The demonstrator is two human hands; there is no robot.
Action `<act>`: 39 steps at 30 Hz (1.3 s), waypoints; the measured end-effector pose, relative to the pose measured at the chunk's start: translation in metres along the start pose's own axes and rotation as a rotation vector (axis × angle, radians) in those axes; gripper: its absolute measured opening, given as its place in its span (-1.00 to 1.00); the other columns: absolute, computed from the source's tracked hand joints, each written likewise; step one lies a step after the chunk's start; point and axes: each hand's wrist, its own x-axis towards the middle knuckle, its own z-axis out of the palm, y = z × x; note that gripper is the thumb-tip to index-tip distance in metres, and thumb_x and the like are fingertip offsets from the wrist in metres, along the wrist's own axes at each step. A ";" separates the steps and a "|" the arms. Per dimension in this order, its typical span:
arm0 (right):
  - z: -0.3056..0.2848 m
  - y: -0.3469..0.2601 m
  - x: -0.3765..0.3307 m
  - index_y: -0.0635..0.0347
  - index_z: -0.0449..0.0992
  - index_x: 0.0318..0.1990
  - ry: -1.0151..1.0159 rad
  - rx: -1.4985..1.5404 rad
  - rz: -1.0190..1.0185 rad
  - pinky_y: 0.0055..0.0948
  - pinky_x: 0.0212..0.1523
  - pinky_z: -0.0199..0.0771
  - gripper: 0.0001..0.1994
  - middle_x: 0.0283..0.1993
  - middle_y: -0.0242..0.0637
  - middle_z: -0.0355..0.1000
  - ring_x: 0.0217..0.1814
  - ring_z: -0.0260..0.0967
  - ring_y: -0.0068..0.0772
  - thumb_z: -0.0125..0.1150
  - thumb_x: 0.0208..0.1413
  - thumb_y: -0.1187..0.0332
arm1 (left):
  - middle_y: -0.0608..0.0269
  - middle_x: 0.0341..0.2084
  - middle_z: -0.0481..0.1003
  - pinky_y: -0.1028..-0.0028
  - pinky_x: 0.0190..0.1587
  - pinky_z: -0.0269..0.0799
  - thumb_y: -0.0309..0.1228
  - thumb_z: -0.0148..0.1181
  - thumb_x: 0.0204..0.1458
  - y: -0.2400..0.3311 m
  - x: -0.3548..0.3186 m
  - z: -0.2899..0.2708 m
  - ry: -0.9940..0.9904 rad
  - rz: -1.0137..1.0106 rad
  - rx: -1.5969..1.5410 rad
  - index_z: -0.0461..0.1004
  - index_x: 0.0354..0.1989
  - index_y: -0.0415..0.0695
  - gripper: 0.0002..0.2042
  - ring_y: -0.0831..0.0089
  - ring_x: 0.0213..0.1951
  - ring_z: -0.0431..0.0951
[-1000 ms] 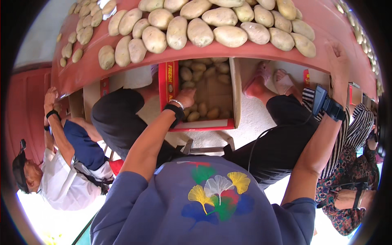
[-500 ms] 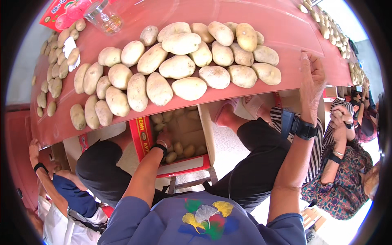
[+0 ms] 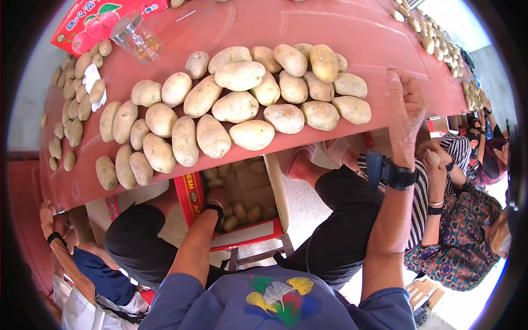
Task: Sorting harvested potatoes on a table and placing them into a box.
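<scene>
Beyond potatoes point(image 3: 235, 105), a jar point(image 3: 137, 41) — unseen a second ago.

left grip point(image 3: 218, 198) low, arm point(image 3: 193, 242) extended; right grip point(image 3: 406, 104) raised, fingers point(image 3: 413, 92) curled.

The person wears a blue short-sleeved shirt point(image 3: 231, 308) with multicoloured ginkgo leaves point(image 3: 279, 291), black trousers point(image 3: 344, 201), a black left wristband point(image 3: 215, 208) and a black right wrist strap point(image 3: 401, 177) with a dark boxy device point(image 3: 374, 169).

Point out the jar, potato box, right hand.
Jar point(image 3: 138, 42): head view, on its clear side.
Potato box point(image 3: 247, 235): head view, on its near wall.
Right hand point(image 3: 406, 110): head view, middle of the hand.
</scene>
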 end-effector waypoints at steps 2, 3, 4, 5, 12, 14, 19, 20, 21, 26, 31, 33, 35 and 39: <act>0.008 -0.008 -0.002 0.27 0.47 -0.19 0.010 0.020 0.001 -0.66 -0.19 0.30 -0.86 -0.26 -0.46 0.42 -0.22 0.29 -0.72 0.08 0.16 0.41 | -0.07 -0.23 0.50 0.19 -0.04 0.39 -0.23 0.05 -0.04 0.004 -0.007 -0.015 -0.025 0.125 -0.075 0.41 -0.01 -0.07 -0.60 0.07 -0.11 0.50; 0.014 -0.013 -0.004 0.24 0.48 -0.20 -0.029 0.014 -0.078 -0.65 -0.21 0.33 -0.87 -0.27 -0.44 0.43 -0.23 0.31 -0.70 0.11 0.14 0.41 | -0.02 -0.20 0.49 0.22 0.00 0.36 -0.16 0.10 -0.06 0.006 -0.014 -0.027 -0.107 0.220 -0.134 0.38 0.03 -0.08 -0.54 0.08 -0.10 0.49; 0.021 -0.019 -0.008 0.21 0.49 -0.21 -0.061 0.007 -0.140 -0.63 -0.22 0.36 -0.88 -0.28 -0.41 0.45 -0.24 0.34 -0.68 0.14 0.11 0.41 | -0.02 -0.20 0.49 0.22 0.00 0.36 -0.16 0.10 -0.06 0.011 -0.027 -0.040 -0.054 0.241 -0.138 0.38 0.03 -0.08 -0.54 0.08 -0.10 0.49; 0.031 -0.024 -0.012 0.19 0.49 -0.24 -0.128 0.054 -0.207 -0.61 -0.27 0.38 -0.89 -0.30 -0.38 0.45 -0.28 0.36 -0.65 0.17 0.08 0.41 | 0.04 -0.19 0.47 0.28 -0.01 0.36 -0.19 0.14 -0.07 0.020 -0.036 -0.057 -0.086 0.213 -0.274 0.36 0.01 -0.09 -0.55 0.17 -0.11 0.47; 0.076 -0.054 -0.063 0.24 0.46 -0.29 -0.839 0.117 -0.307 -0.50 -0.43 0.42 -0.79 -0.42 -0.26 0.43 -0.41 0.41 -0.48 0.27 -0.02 0.33 | 0.22 -0.19 0.40 0.49 -0.08 0.38 -0.39 0.40 -0.22 0.104 -0.153 -0.218 0.325 0.435 -1.411 0.29 -0.09 -0.15 -0.50 0.44 -0.18 0.45; 0.080 -0.058 -0.074 0.26 0.46 -0.28 -0.952 0.142 -0.273 -0.46 -0.40 0.44 -0.77 -0.40 -0.19 0.45 -0.40 0.44 -0.41 0.27 -0.01 0.30 | 0.21 -0.17 0.40 0.52 -0.09 0.39 -0.62 0.38 -0.30 0.118 -0.184 -0.255 0.748 0.454 -1.258 0.29 -0.06 -0.15 -0.45 0.52 -0.18 0.44; 0.080 -0.062 -0.077 0.26 0.39 -0.06 -1.003 0.471 -0.033 -0.47 -0.25 0.45 -0.64 -0.23 -0.25 0.49 -0.21 0.43 -0.49 0.24 0.04 0.27 | 0.05 0.12 0.26 0.45 -0.03 0.46 -0.68 0.32 -0.27 0.128 -0.218 -0.320 1.123 0.372 -0.724 0.05 0.21 -0.20 -0.21 0.38 0.05 0.39; 0.079 -0.061 -0.072 0.26 0.35 -0.01 -1.000 0.613 -0.031 -0.51 -0.19 0.42 -0.60 -0.13 -0.32 0.43 -0.12 0.37 -0.55 0.24 0.04 0.26 | 0.06 0.12 0.27 0.44 -0.03 0.47 -0.68 0.31 -0.25 0.134 -0.217 -0.326 1.162 0.384 -0.738 0.03 0.23 -0.19 -0.20 0.37 0.03 0.41; 0.075 -0.059 -0.067 0.24 0.35 -0.01 -1.022 0.560 0.034 -0.57 -0.22 0.40 -0.60 -0.09 -0.35 0.39 -0.13 0.34 -0.57 0.26 0.04 0.26 | 0.06 0.13 0.27 0.42 -0.03 0.47 -0.67 0.31 -0.23 0.139 -0.215 -0.330 1.203 0.394 -0.750 0.01 0.25 -0.18 -0.19 0.36 0.01 0.43; 0.065 -0.050 -0.055 0.20 0.36 -0.01 -1.136 0.582 0.369 -0.64 -0.33 0.35 -0.58 -0.22 -0.39 0.38 -0.24 0.29 -0.64 0.26 0.02 0.20 | 0.02 0.04 0.36 0.38 -0.11 0.51 -0.61 0.27 -0.17 0.162 -0.191 -0.339 1.209 0.322 -0.759 0.00 0.28 -0.15 -0.22 0.26 0.00 0.45; 0.062 -0.048 -0.059 0.17 0.37 -0.08 -1.058 0.496 0.279 -0.54 -0.16 0.33 -0.61 -0.21 -0.37 0.35 -0.17 0.28 -0.56 0.29 -0.05 0.26 | 0.06 0.17 0.19 0.38 -0.01 0.45 -0.69 0.20 -0.15 0.156 -0.180 -0.313 1.174 0.337 -0.888 -0.08 0.30 -0.14 -0.20 0.33 -0.01 0.45; 0.054 -0.041 -0.050 0.08 0.37 -0.09 -0.772 0.531 0.180 -0.51 -0.11 0.31 -0.63 -0.21 -0.42 0.34 -0.13 0.25 -0.58 0.29 -0.09 0.35 | 0.03 0.00 0.39 0.40 -0.08 0.44 -0.65 0.20 -0.15 0.148 -0.184 -0.293 1.227 0.277 -0.814 -0.04 0.29 -0.13 -0.22 0.28 -0.18 0.53; 0.041 -0.030 -0.031 0.09 0.38 -0.08 -0.487 0.345 0.089 -0.55 -0.21 0.35 -0.62 -0.24 -0.43 0.36 -0.22 0.27 -0.60 0.31 -0.11 0.38 | 0.05 0.01 0.39 0.44 -0.12 0.45 -0.67 0.19 -0.15 0.130 -0.191 -0.277 0.972 0.345 -0.835 0.01 0.27 -0.15 -0.26 0.32 -0.19 0.54; 0.019 0.001 0.004 0.18 0.42 -0.14 -0.045 0.080 0.009 -0.44 -0.27 0.44 -0.60 -0.32 -0.26 0.45 -0.30 0.40 -0.46 0.33 -0.19 0.29 | 0.13 -0.09 0.44 0.52 -0.20 0.47 -0.67 0.19 -0.12 0.109 -0.206 -0.242 0.827 0.251 -0.983 0.11 0.23 -0.12 -0.33 0.45 -0.25 0.54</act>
